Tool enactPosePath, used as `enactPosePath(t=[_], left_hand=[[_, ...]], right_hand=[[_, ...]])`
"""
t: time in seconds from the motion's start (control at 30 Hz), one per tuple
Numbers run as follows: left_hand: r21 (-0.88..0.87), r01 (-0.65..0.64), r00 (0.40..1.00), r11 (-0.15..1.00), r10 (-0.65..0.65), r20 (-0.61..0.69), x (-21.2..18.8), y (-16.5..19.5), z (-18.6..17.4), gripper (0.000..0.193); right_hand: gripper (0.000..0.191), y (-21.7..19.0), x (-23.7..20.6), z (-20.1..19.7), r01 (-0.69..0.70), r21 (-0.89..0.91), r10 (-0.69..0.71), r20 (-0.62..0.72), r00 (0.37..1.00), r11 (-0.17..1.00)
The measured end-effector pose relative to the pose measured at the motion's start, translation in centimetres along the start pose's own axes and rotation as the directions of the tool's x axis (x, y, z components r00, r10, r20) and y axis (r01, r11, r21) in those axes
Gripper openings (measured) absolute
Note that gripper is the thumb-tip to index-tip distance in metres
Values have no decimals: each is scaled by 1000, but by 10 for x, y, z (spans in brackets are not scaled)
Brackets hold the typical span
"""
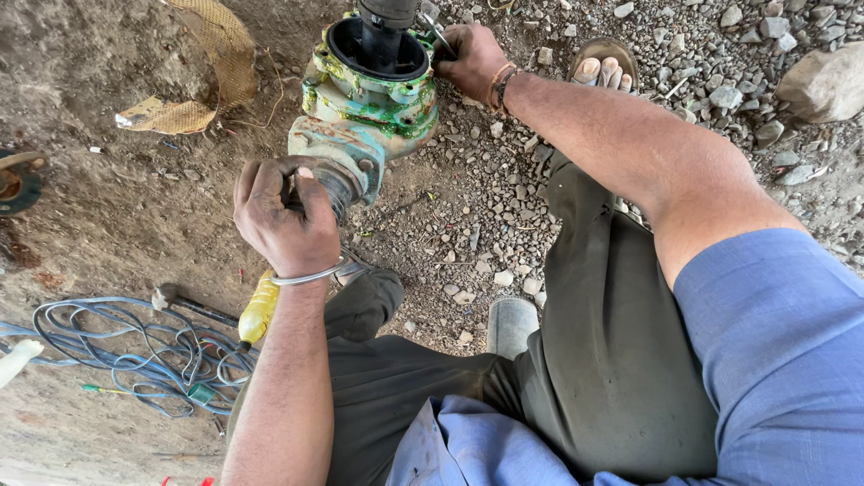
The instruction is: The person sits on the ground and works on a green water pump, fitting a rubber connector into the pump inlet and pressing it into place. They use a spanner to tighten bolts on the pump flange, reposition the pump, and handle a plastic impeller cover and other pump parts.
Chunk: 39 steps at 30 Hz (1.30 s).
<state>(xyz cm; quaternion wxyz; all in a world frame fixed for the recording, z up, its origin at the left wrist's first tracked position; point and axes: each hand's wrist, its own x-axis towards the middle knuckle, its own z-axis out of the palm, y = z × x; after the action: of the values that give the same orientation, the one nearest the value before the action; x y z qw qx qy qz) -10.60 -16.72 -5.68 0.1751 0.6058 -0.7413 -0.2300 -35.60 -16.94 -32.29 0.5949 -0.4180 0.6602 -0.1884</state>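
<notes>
My left hand (286,220) is closed in a fist around the threaded outlet stub (340,184) of the green pump housing (364,103), which stands on gravel (468,225) between my knees. My right hand (472,58) grips a metal wrench (436,31) at the housing's upper flange, fingers curled shut. The housing's round opening holds 1 black shaft (382,27). To the left lie a blue cable coil (135,355), a yellow-handled tool (258,310), a hammer (184,301) and brass mesh (211,63). My sandalled foot (603,67) rests beyond the right wrist.
</notes>
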Motion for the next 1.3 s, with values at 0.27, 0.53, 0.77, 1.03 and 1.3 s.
enactPosePath(t=[0.27,0.53,0.77,1.03,1.3], left_hand=[[9,0,1000,1000,0,5,-2,-3,0,6],[35,-44,999,998,44,-4,-2,-4,2,8],[25,-36,999,999,36,3,-3,-5,3,8],[28,7,1000,1000,-7,15,-3,0,0,10],[5,-17,1000,1000,17,8,-1,1,1,8]], right_hand=[[9,-11,-1,-1,-233,0,233,9,972,972],[11,-3,2,8,-255,88,260,-47,965,963],[20,-1,-2,2,-120,145,118,18,993,982],[14,-16,-1,-1,-273,124,272,18,962,954],[9,-13,1,6,-247,98,249,-10,968,964]])
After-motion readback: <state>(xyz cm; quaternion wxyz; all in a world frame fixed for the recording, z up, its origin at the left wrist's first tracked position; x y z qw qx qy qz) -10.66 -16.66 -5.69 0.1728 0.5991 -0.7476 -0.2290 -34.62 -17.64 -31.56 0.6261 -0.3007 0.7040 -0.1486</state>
